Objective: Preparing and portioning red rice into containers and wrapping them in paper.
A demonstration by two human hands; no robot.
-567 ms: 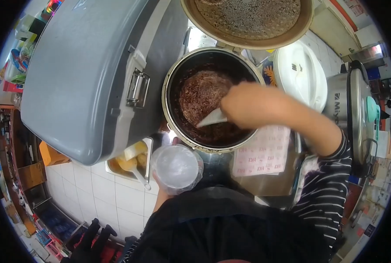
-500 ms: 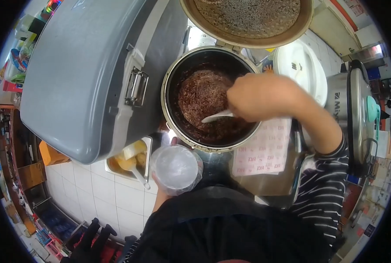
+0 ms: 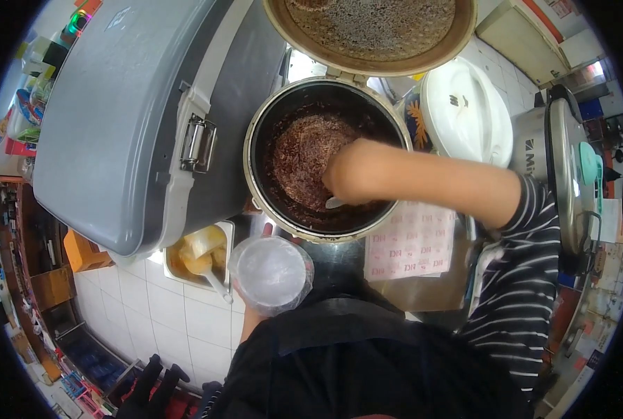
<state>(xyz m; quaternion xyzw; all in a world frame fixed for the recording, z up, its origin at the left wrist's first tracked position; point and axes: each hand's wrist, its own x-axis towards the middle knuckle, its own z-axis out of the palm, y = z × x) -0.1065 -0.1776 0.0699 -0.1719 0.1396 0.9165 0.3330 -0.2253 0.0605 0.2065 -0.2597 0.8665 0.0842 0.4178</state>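
Observation:
Inside a round rice cooker (image 3: pixel 253 183) with a dark inner pot, reddish-brown cooked rice (image 3: pixel 303 155) lies heaped. My right hand (image 3: pixel 357 174) is down in the pot, its fingers closed round a white rice paddle (image 3: pixel 334 202). Only a small piece of the paddle shows below the hand, by the rice. Close to my body, my left hand (image 3: pixel 251 318) holds a bowl (image 3: pixel 272 272) lined with a clear plastic bag. Most of the left hand is hidden beneath the bowl, and I see no rice in the bag.
The cooker's raised lid (image 3: pixel 367 42) stands beyond the pot. A big grey insulated box (image 3: pixel 116 140) fills the left. Right of the pot are printed paper sheets (image 3: pixel 409 244), a white lid (image 3: pixel 465 115) and a steel cooker (image 3: pixel 545 146). A metal tray (image 3: pixel 229 241) with yellow food sits lower left.
My right hand has gone deeper into the pot and left, so less of the paddle shows. The view has shifted slightly. My left hand still holds the lined bowl.

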